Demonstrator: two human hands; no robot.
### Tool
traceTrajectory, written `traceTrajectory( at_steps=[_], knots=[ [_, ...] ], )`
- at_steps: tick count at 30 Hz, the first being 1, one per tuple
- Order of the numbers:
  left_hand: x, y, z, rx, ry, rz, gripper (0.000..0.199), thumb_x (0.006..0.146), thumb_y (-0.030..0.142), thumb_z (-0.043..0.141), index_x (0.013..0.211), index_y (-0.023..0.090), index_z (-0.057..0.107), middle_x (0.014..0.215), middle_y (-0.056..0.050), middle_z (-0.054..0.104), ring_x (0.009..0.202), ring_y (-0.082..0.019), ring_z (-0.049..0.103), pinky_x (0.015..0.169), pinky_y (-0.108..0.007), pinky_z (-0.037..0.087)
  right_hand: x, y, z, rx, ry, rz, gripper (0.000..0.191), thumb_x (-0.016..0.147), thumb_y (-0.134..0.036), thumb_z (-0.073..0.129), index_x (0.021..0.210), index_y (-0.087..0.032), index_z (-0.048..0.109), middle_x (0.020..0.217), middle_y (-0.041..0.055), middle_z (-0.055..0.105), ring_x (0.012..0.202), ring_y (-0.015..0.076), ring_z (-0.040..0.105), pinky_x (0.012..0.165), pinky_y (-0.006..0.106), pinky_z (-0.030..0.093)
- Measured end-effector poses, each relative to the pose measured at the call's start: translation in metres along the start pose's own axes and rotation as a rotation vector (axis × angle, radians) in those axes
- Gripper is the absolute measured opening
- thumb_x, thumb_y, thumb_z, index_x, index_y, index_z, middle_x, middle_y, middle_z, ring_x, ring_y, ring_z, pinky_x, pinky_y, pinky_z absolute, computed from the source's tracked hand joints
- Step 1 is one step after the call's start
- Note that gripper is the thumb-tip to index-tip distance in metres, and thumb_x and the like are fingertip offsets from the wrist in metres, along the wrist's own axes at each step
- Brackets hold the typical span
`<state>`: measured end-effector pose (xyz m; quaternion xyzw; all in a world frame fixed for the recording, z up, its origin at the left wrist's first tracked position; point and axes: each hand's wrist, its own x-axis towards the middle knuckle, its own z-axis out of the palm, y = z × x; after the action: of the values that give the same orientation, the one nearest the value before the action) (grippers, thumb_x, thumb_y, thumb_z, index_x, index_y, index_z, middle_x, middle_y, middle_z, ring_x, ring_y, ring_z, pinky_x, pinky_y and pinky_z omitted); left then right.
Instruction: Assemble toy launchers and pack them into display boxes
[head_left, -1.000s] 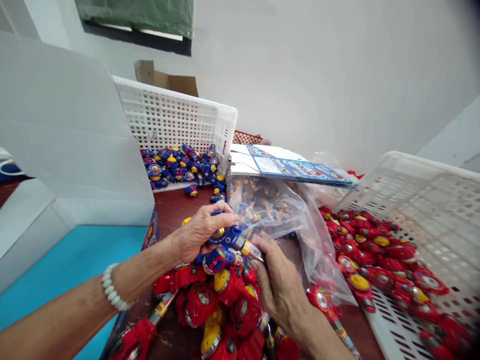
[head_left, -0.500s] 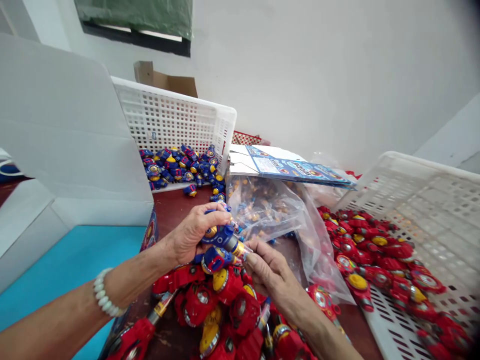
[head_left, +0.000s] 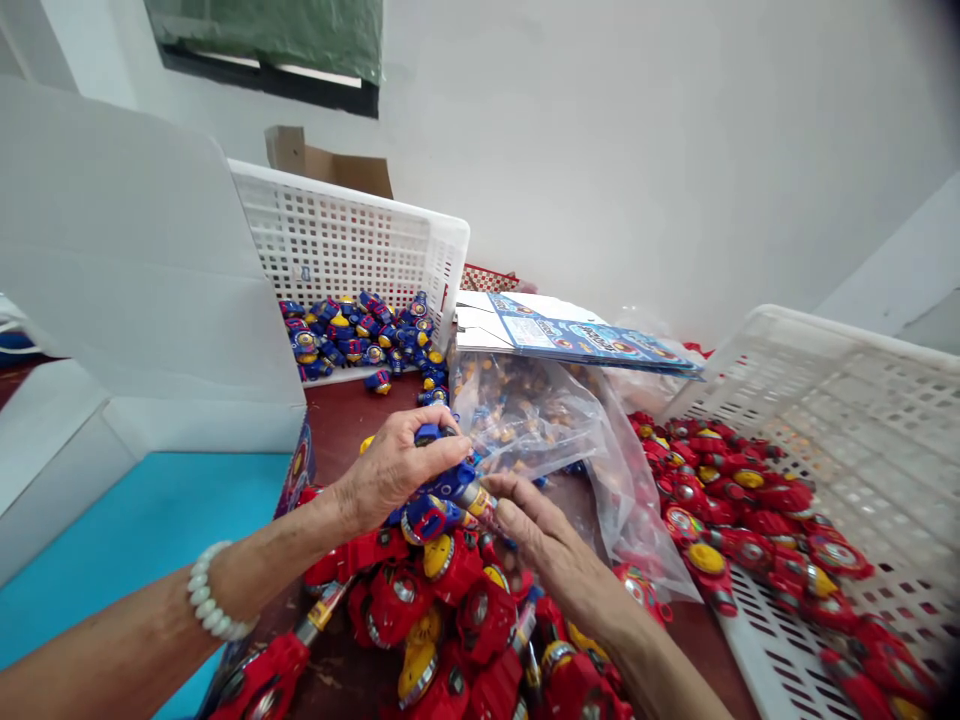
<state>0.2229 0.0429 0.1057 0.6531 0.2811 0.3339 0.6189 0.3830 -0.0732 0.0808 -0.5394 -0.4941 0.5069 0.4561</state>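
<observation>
The blue toy is above red toys toward the near edge of the table, long axis slanting, tube end pointing to the near right corner. It should be light, stiff plastic (best held by the body). The left hand grips that body; the right hand seemingly pinches the tube end, contact partly hidden.

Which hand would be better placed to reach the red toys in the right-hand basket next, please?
Probably the right hand, nearer those red toys, its fingers at one end of the blue toy; the left hand, farther off, grips the other.
</observation>
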Motion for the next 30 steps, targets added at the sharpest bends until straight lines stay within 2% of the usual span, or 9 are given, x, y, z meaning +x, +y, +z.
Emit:
traceTrajectory(
  at_steps=[3,6,8,10,14,19,22,27,30],
  knots=[
    [0.003,0.001,0.0,-0.147,0.073,-0.105,0.025,0.072,0.04,0.064,0.075,0.021,0.049,0.055,0.007,0.042,0.043,-0.007,0.035,0.034,-0.015,0.026,0.0,-0.001,0.003,-0.305,0.183,-0.256,0.03,0.086,-0.048,0.057,0.099,-0.021,0.055,0.089,0.0018,0.055,0.079,0.0131,0.048,0.068,0.023,0.039],
    [0.006,0.0,-0.002,-0.171,0.084,-0.078,0.025,0.07,0.038,0.066,0.074,0.02,0.049,0.055,0.007,0.043,0.043,-0.007,0.036,0.034,-0.014,0.027,0.007,0.003,0.0,-0.051,0.048,-0.031,0.034,0.088,-0.054,0.049,0.082,-0.021,0.048,0.061,-0.0063,0.035,0.05,0.008,0.027,0.046,0.02,0.026],
    [0.01,0.0,-0.005,-0.14,0.069,-0.017,0.024,0.069,0.037,0.067,0.073,0.019,0.051,0.052,0.007,0.04,0.043,-0.006,0.035,0.035,-0.014,0.029,0.013,0.004,-0.004,0.153,-0.089,0.109,0.034,0.088,-0.056,0.047,0.082,-0.022,0.043,0.058,-0.0089,0.025,0.046,0.0069,0.013,0.041,0.019,0.016],
    [0.016,0.0,-0.008,-0.127,0.078,0.007,0.023,0.07,0.037,0.067,0.072,0.019,0.051,0.05,0.008,0.037,0.04,-0.005,0.032,0.034,-0.013,0.027,0.018,0.002,-0.006,0.117,-0.046,0.017,0.031,0.087,-0.054,0.05,0.089,-0.023,0.047,0.063,-0.0075,0.035,0.047,0.0067,0.02,0.043,0.019,0.021],
    [0.027,0.002,-0.012,-0.151,0.15,-0.013,0.025,0.069,0.039,0.066,0.075,0.021,0.051,0.06,0.005,0.046,0.041,-0.007,0.038,0.029,-0.014,0.023,0.029,-0.005,-0.008,-0.299,0.273,-0.33,0.028,0.086,-0.047,0.057,0.095,-0.02,0.057,0.076,-0.0012,0.052,0.067,0.0111,0.045,0.057,0.021,0.035],
    [0.046,0.013,-0.021,-0.029,0.141,0.12,0.025,0.071,0.042,0.066,0.078,0.02,0.056,0.067,0.004,0.051,0.052,-0.008,0.047,0.043,-0.017,0.038,0.051,-0.006,-0.013,0.016,0.199,-0.223,0.033,0.087,-0.054,0.051,0.087,-0.022,0.051,0.054,-0.0095,0.028,0.043,0.0073,0.023,0.041,0.02,0.025],
    [0.08,0.014,-0.042,0.14,0.211,0.123,0.035,0.074,0.052,0.061,0.087,0.02,0.06,0.081,0.001,0.06,0.064,-0.01,0.056,0.054,-0.019,0.044,0.064,0.005,-0.017,0.046,0.22,-0.227,0.035,0.087,-0.055,0.051,0.08,-0.021,0.047,0.055,-0.009,0.031,0.045,0.0073,0.026,0.042,0.02,0.028],
    [0.147,-0.027,-0.09,0.358,0.559,-0.093,0.031,0.084,0.039,0.056,0.102,0.014,0.057,0.092,-0.005,0.061,0.069,-0.014,0.059,0.06,-0.028,0.049,0.072,0.024,-0.019,-0.109,0.17,-0.067,0.042,0.09,-0.057,0.043,0.071,-0.019,0.047,0.056,-0.0059,0.037,0.049,0.009,0.033,0.045,0.022,0.029],
    [0.17,-0.067,-0.108,0.548,0.627,-0.192,0.029,0.087,0.034,0.057,0.107,0.013,0.058,0.107,-0.008,0.06,0.092,-0.02,0.059,0.079,-0.039,0.051,0.071,0.027,-0.017,-0.331,0.193,-0.115,0.034,0.091,-0.049,0.046,0.087,-0.019,0.06,0.079,0.0009,0.055,0.075,0.0151,0.052,0.067,0.026,0.042]
  ],
)
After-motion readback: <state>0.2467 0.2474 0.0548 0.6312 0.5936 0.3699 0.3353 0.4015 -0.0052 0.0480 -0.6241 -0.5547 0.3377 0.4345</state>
